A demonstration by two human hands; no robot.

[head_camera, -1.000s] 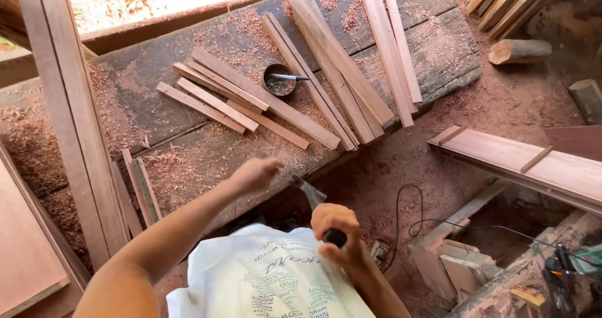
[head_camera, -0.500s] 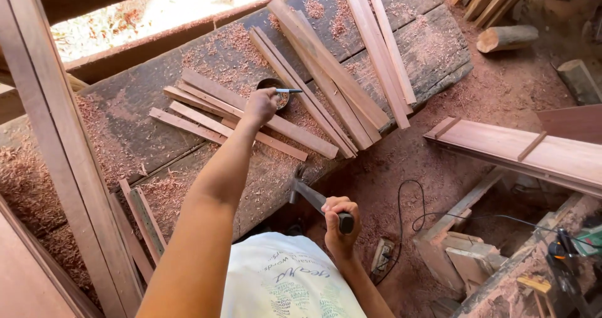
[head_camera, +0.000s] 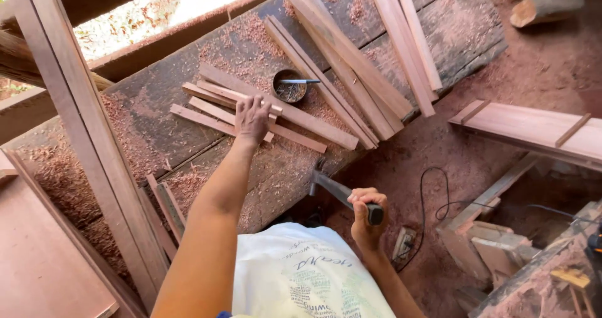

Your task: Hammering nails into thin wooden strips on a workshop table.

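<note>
My left hand (head_camera: 253,119) reaches out over the sawdust-covered workbench (head_camera: 157,105) and lies on a group of short wooden slats (head_camera: 207,119). Its fingers rest over one slat; whether they grip it I cannot tell. Just beyond it stands a small dark bowl (head_camera: 290,87) with a pen (head_camera: 302,81) laid across its rim. My right hand (head_camera: 365,213) is held near my body, below the bench edge, closed around the handle of a hammer (head_camera: 332,187) whose head points towards the bench.
Long wooden strips (head_camera: 351,61) lie diagonally across the bench. A tall wooden frame (head_camera: 81,124) leans at the left. On the right are a flat board (head_camera: 533,127), a log (head_camera: 544,8), a black cable (head_camera: 433,196) and scrap wood on the sawdust floor.
My left hand went out to the bowl, then drew back a little onto the short slats. The hammer in my right hand rose slightly and stays held.
</note>
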